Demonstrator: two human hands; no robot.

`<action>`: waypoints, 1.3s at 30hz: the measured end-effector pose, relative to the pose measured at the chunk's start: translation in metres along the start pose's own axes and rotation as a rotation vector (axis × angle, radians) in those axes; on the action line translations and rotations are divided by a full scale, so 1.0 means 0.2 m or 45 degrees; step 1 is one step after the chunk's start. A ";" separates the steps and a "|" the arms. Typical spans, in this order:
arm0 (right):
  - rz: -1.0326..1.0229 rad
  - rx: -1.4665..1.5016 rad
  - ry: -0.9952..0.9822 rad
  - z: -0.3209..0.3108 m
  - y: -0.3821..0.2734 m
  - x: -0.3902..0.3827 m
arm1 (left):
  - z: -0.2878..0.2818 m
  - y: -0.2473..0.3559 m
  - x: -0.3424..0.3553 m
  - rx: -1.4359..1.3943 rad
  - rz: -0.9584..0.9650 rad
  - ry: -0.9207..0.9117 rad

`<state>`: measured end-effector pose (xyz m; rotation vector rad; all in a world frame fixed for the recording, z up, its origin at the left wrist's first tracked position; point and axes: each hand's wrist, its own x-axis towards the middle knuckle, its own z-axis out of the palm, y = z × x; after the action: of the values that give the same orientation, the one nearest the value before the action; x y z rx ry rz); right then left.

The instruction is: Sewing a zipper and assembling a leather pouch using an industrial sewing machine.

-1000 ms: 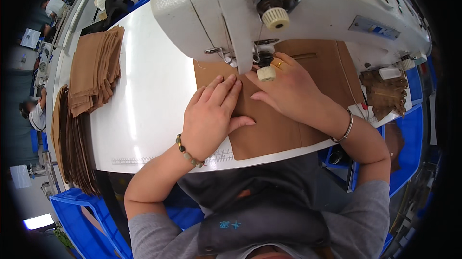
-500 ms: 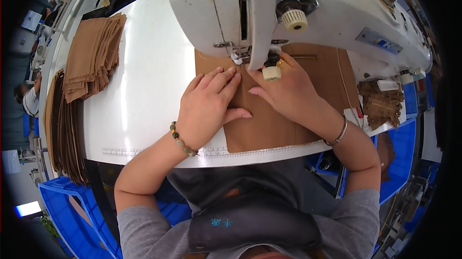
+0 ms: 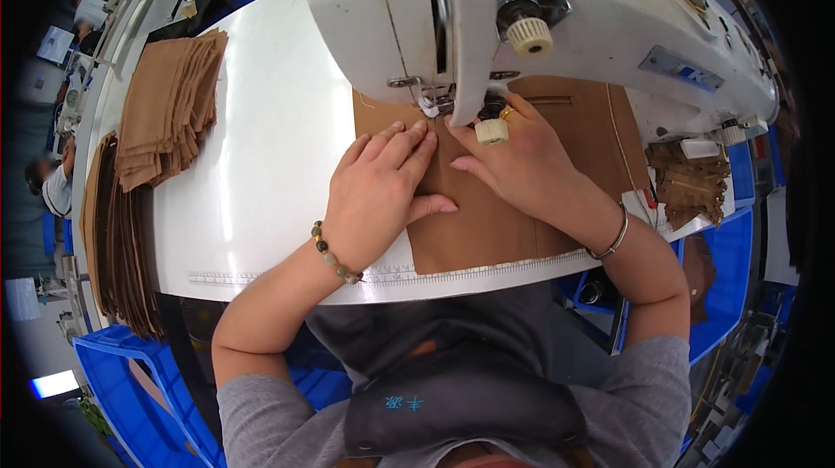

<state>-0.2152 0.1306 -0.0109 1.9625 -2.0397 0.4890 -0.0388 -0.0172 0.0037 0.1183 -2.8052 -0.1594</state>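
Observation:
A brown cloth piece (image 3: pixel 487 224) lies under the head of a white sewing machine (image 3: pixel 591 24). My left hand (image 3: pixel 378 177) rests flat on its left part, fingers stretched toward the presser foot (image 3: pixel 432 107) and thumb out to the side. On the other side of the foot, my right hand (image 3: pixel 522 155) lies on the same cloth, thumb apart from the forefinger. A cream knob (image 3: pixel 491 131) hides some of its fingers. The needle's tip cannot be made out. A slit with a stitched edge (image 3: pixel 550 100) shows in the cloth beyond my right hand.
Stacked brown cloth pieces (image 3: pixel 170 107) lie on the left of the white table (image 3: pixel 261 146), with more folded pieces (image 3: pixel 122 233) hanging over its edge. Small brown pieces (image 3: pixel 691 185) lie at the right. Blue bins (image 3: pixel 143 372) stand below. A ruler strip (image 3: pixel 487 270) follows the front edge.

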 end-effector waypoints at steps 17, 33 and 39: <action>0.592 0.158 0.086 -0.19 0.10 0.05 | 0.02 -0.02 0.01 0.027 0.000 0.006; 0.317 0.272 0.514 -0.16 0.21 0.06 | 0.01 0.00 0.00 0.017 -0.006 0.029; 0.314 0.145 0.233 -0.20 0.23 0.01 | 0.02 -0.01 0.00 -0.005 -0.026 0.035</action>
<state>-0.2624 0.1471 0.0238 1.6607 -2.1858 0.8237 -0.0394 -0.0192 0.0000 0.1469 -2.7766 -0.1668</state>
